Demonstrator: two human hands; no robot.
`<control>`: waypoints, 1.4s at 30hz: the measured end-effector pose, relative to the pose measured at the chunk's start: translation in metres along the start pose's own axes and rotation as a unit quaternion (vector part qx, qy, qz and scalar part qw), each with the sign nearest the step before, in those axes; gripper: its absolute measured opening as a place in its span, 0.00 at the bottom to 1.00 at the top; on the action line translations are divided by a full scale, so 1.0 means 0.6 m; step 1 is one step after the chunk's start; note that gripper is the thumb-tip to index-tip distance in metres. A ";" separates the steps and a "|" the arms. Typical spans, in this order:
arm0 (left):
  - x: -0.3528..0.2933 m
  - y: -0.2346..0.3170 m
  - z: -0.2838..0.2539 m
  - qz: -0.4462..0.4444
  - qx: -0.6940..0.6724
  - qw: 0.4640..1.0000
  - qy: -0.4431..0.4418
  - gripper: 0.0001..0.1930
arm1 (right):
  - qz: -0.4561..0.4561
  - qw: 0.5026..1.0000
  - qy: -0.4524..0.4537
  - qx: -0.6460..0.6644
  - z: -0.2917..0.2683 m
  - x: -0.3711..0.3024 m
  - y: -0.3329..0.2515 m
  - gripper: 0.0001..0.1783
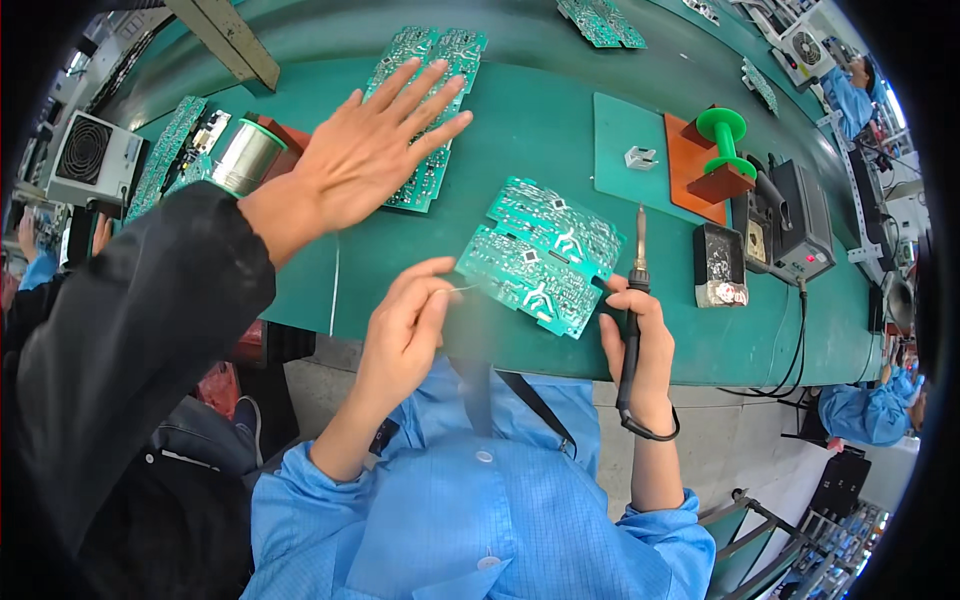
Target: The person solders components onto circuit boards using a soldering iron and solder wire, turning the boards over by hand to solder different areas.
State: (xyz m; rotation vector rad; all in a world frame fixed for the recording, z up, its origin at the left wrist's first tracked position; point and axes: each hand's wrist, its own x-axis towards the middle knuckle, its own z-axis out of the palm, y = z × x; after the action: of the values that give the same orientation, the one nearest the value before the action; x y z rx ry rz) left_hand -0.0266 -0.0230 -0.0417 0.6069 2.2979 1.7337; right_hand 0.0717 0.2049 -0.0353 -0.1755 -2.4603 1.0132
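A green circuit board (515, 243), dotted with solder joints, lies at an angle on the green bench in front of me. My left hand (400, 325) is at its left corner, thumb and forefinger pinched on a thin solder wire (466, 288). In my right hand (648, 345), beside the board's right edge, is a soldering iron (638, 270) with its tip pointing away from me. My right fingertips are close to the board; whether they touch it I cannot tell. A co-worker's spread hand (355, 155), in a dark sleeve, reaches over more circuit boards (455, 60) from the left.
At right stand a soldering station (802, 225), a black tray (720, 265) and a green spool (722, 135) on an orange base. A solder wire reel (242, 158) and a fan unit (92, 157) are at left. A metal post (225, 40) rises at the far left.
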 end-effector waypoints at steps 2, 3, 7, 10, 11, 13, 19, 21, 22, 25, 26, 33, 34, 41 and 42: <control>-0.012 -0.004 -0.007 0.030 0.022 0.999 0.039 0.08 | -0.004 1.000 -0.018 0.013 -0.015 -0.009 0.010 0.15; -0.016 -0.003 -0.007 0.059 0.047 0.994 0.080 0.07 | -0.020 0.999 -0.032 0.030 -0.026 -0.014 0.011 0.14; -0.036 0.012 0.014 -0.022 -0.096 0.994 0.041 0.05 | -0.038 0.995 -0.029 0.083 -0.058 -0.020 0.004 0.11; -0.034 0.036 0.026 -0.066 -0.053 0.996 -0.034 0.03 | -0.043 0.994 0.003 0.100 -0.077 -0.014 -0.006 0.20; -0.028 0.041 0.034 -0.094 -0.064 0.993 -0.036 0.02 | -0.051 0.992 0.012 0.116 -0.086 -0.009 -0.010 0.18; -0.006 0.042 0.052 0.017 -0.020 1.000 -0.013 0.01 | -0.051 0.988 0.015 0.144 -0.095 0.003 -0.013 0.15; 0.019 0.028 0.082 0.201 0.074 0.976 0.033 0.06 | 0.060 0.979 -0.025 0.193 -0.097 0.030 -0.028 0.13; 0.018 0.028 0.082 0.177 0.075 0.981 0.028 0.06 | 0.049 0.979 -0.050 0.194 -0.094 0.039 -0.023 0.13; 0.018 0.030 0.081 0.175 0.077 0.981 0.026 0.06 | 0.022 0.980 -0.066 0.189 -0.092 0.042 -0.020 0.12; 0.032 0.036 0.076 0.156 0.079 0.985 -0.005 0.06 | -0.005 0.978 -0.097 0.184 -0.085 0.063 -0.015 0.11; 0.034 0.038 0.077 0.149 0.076 0.986 -0.011 0.06 | -0.020 0.977 -0.100 0.185 -0.084 0.061 -0.013 0.10; 0.038 0.032 0.073 0.107 0.082 0.990 -0.037 0.05 | -0.022 0.971 -0.133 0.196 -0.084 0.075 -0.006 0.09; 0.037 0.028 0.078 0.109 0.080 0.990 -0.044 0.05 | -0.027 0.969 -0.146 0.196 -0.091 0.075 0.001 0.09; 0.036 0.027 0.073 0.113 0.091 0.988 -0.043 0.05 | -0.021 0.956 -0.210 0.204 -0.091 0.101 -0.001 0.09; 0.036 0.027 0.074 0.116 0.093 0.988 -0.043 0.05 | -0.020 0.956 -0.209 0.204 -0.091 0.102 -0.002 0.09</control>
State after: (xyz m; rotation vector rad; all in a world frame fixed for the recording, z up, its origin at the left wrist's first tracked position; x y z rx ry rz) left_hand -0.0253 0.0285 -0.0376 1.0008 2.4259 1.5567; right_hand 0.0434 0.2563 0.0226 0.2494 -2.5243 1.6505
